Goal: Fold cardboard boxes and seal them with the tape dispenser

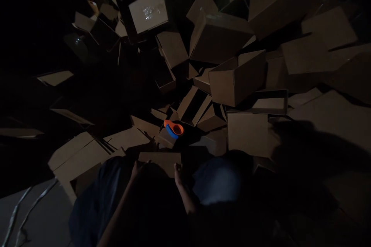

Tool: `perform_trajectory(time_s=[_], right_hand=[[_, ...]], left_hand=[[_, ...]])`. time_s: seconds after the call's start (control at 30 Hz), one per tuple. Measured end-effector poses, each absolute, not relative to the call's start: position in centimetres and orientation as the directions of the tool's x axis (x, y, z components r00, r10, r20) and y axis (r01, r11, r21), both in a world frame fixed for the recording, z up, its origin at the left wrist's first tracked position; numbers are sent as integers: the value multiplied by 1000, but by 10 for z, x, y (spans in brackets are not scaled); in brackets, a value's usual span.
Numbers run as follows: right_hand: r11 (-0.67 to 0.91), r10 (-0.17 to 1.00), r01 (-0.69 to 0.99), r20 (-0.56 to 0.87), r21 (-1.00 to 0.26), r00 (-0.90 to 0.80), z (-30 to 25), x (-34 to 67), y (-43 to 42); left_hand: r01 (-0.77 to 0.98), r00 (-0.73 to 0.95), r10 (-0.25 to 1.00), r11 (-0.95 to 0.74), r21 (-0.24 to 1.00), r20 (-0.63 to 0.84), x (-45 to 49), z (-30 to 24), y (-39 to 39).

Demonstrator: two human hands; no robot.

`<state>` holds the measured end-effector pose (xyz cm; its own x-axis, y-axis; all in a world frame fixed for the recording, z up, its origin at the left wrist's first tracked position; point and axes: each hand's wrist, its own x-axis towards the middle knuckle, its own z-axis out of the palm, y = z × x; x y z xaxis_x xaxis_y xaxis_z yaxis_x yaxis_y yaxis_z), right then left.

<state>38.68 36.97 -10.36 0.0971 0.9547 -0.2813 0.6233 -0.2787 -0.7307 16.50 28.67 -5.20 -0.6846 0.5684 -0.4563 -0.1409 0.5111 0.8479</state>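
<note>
The scene is very dim. My left hand (136, 168) and my right hand (177, 173) each grip one side of a small brown cardboard box (160, 161) held low between my knees. Fingers of both hands curl over the box's edges. Just beyond the box an orange and blue tape dispenser (173, 128) lies on a flattened piece of cardboard. My legs in dark blue trousers (95, 200) show on both sides of the box.
A large heap of open and folded cardboard boxes (236, 79) fills the floor ahead and to the right. Flat cardboard sheets (79, 156) lie at the left. A grey floor patch (34, 216) shows at the bottom left.
</note>
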Motion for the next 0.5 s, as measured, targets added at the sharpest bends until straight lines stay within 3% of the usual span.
perform_trajectory(time_s=[0.17, 0.3, 0.5], right_hand=[[-310, 951, 590, -252, -746, 180, -94, 392, 370], [-243, 970, 686, -191, -686, 152, -90, 396, 370], [-258, 966, 641, -197, -723, 167, -95, 395, 369]], left_hand=[[-80, -673, 570, 578, 812, -471, 168, -53, 295], [-60, -667, 544, 642, 764, -509, 170, -57, 308], [6, -684, 533, 687, 726, -498, 172, -58, 305]])
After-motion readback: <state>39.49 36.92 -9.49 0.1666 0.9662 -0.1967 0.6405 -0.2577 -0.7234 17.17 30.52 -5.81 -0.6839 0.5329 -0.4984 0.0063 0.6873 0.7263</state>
